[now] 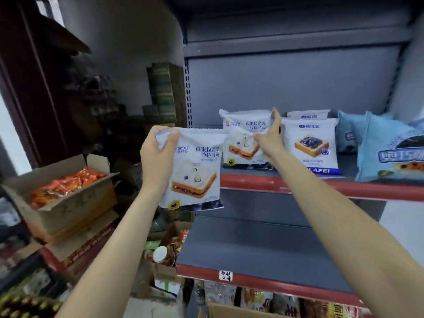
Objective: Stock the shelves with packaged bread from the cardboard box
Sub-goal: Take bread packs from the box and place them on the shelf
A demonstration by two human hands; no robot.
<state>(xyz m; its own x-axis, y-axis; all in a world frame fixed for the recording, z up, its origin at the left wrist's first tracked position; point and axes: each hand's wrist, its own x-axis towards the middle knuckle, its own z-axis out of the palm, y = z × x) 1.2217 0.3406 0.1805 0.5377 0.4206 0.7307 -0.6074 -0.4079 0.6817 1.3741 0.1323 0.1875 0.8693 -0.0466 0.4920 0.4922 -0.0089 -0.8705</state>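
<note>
- Your left hand [158,154] grips a white plastic sandwich-bread packet [195,171] off the grey metal shelf's [358,189] left end.
- Your right hand [269,138] pinches an identical white packet [245,141] standing at that shelf's front-left corner.

The light-blue snack bag [390,152] runs off the right edge, its print blurred. A cardboard box [231,312] (contents unseen) is cut by the bottom edge. The rear bread packet [307,114] is mostly hidden.

grey wall [128,31] | dark red door frame [20,88] | dim light
</note>
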